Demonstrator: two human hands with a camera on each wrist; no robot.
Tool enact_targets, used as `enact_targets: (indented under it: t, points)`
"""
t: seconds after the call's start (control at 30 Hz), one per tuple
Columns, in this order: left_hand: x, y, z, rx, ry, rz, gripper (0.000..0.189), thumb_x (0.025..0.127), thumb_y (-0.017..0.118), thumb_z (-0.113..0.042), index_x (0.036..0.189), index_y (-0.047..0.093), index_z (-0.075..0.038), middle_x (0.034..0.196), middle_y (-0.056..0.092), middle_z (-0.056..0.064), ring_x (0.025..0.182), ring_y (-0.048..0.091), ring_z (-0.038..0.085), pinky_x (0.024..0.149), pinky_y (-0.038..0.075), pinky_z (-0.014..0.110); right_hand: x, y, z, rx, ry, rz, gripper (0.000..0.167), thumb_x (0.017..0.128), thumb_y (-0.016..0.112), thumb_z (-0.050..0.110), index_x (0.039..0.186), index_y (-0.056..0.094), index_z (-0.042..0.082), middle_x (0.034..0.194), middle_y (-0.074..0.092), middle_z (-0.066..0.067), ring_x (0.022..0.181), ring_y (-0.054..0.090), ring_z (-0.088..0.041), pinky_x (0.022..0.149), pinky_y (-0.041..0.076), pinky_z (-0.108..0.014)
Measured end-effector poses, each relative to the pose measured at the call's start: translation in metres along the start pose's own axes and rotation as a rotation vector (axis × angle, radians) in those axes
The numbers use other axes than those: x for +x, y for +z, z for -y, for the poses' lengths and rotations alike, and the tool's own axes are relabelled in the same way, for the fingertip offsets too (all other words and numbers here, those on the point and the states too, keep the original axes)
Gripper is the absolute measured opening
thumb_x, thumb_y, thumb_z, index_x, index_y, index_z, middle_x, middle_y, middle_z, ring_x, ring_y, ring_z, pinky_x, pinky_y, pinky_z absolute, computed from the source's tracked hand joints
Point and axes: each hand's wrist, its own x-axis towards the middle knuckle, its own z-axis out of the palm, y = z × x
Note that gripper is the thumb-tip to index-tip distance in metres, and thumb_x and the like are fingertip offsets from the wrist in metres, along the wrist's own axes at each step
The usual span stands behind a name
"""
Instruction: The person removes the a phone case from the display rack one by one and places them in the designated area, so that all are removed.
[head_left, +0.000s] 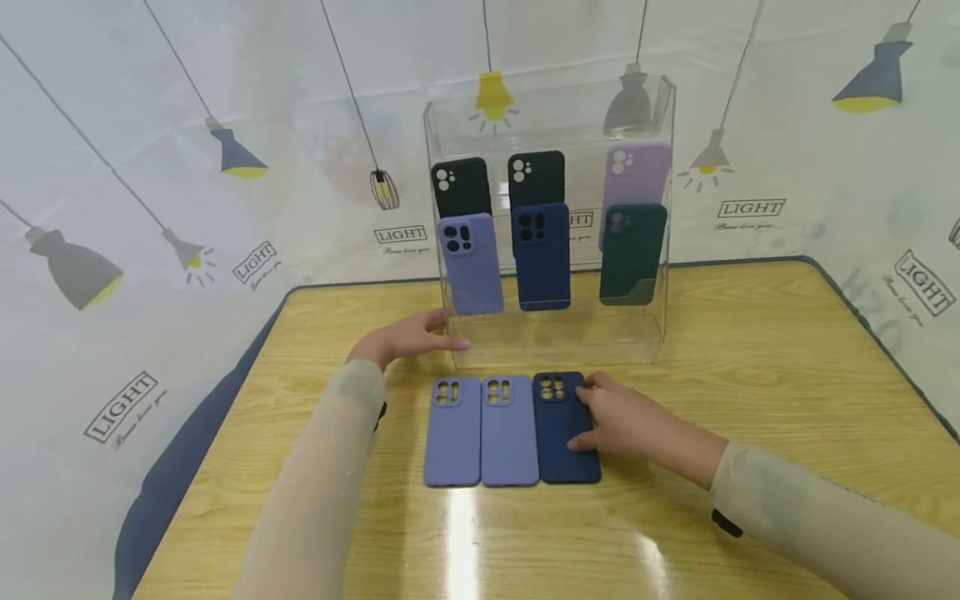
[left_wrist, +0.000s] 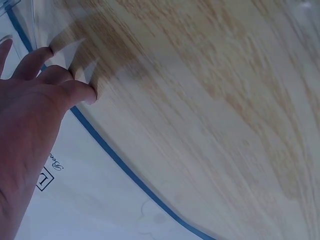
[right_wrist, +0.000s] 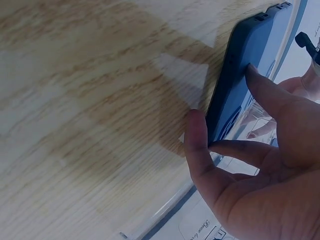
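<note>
The right hand (head_left: 624,417) holds the navy case (head_left: 558,435) by its right long edge, thumb laid on the face and the other fingers bent against the side nearer the camera cutouts. The case lies flat on the bench (head_left: 757,333) at the right end of a row, just beside the middle lilac case (head_left: 510,442), with the left lilac case (head_left: 452,442) beyond that. From its matt look it should be light, slightly rubbery and hard to break, giving a little under a squeeze yet unlikely to slip; its left edge is hemmed in by its neighbour, so the free right edge or the two short ends offer the better hold, with gentle pressure near the corners, where the thin wall is probably stiffest. Further out, the left hand (head_left: 408,337) is at the lower left corner of the clear rack (head_left: 555,337), thumb and fingers parted; the clear plastic makes it hard to tell whether they truly grip it. The rack stands upright behind the row, bearing more cases in two tiers
</note>
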Motion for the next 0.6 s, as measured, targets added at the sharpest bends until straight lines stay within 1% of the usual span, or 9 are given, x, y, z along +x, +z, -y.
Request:
enact_targets:
  t: [0.1, 0.23, 0.4, 0.5, 0.6]
  points:
    - [0.000, 0.000, -0.001, 0.000, -0.003, 0.003, 0.127, 0.077, 0.076, -0.083, 0.173, 0.014, -0.026, 0.181, 0.017, 0.004, 0.168, 0.015, 0.031, 0.136, 0.017, 0.058, -0.001, 0.000, 0.000, 0.005, 0.001, 0.000, 0.090, 0.091, 0.085, 0.047, 0.152, 0.051, -0.010, 0.159, 0.046, -0.032, 0.138, 0.059, -0.044, 0.112, 0.054, -0.056]
    - [-0.001, 0.000, -0.001, 0.008, -0.001, 0.005, 0.126, 0.079, 0.075, -0.081, 0.173, 0.013, -0.025, 0.181, 0.017, 0.006, 0.168, 0.016, 0.033, 0.136, 0.017, 0.059, -0.001, -0.008, 0.001, 0.016, 0.006, 0.011, 0.088, 0.091, 0.084, 0.048, 0.153, 0.052, -0.007, 0.159, 0.047, -0.032, 0.138, 0.060, -0.044, 0.111, 0.055, -0.057]
    - [-0.002, 0.000, -0.001, 0.011, -0.007, 0.005, 0.126, 0.080, 0.075, -0.080, 0.173, 0.012, -0.024, 0.181, 0.017, 0.007, 0.167, 0.017, 0.035, 0.135, 0.017, 0.060, -0.001, -0.031, 0.001, 0.009, -0.010, 0.012, 0.085, 0.092, 0.082, 0.048, 0.155, 0.051, 0.000, 0.159, 0.048, -0.031, 0.135, 0.062, -0.045, 0.108, 0.056, -0.058]
    - [-0.003, 0.000, -0.002, 0.008, -0.012, 0.004, 0.125, 0.080, 0.075, -0.080, 0.173, 0.012, -0.024, 0.181, 0.017, 0.007, 0.167, 0.016, 0.034, 0.135, 0.017, 0.060, -0.001, -0.048, 0.001, -0.025, -0.026, -0.004, 0.084, 0.093, 0.081, 0.049, 0.156, 0.051, 0.003, 0.158, 0.049, -0.031, 0.136, 0.060, -0.047, 0.109, 0.055, -0.060]
    - [-0.003, 0.001, -0.002, 0.009, -0.013, 0.005, 0.125, 0.080, 0.075, -0.080, 0.173, 0.013, -0.025, 0.181, 0.017, 0.006, 0.167, 0.016, 0.035, 0.135, 0.017, 0.060, -0.001, -0.066, -0.001, -0.041, -0.050, -0.035, 0.082, 0.093, 0.082, 0.047, 0.155, 0.052, 0.002, 0.156, 0.049, -0.034, 0.139, 0.056, -0.052, 0.111, 0.052, -0.063]
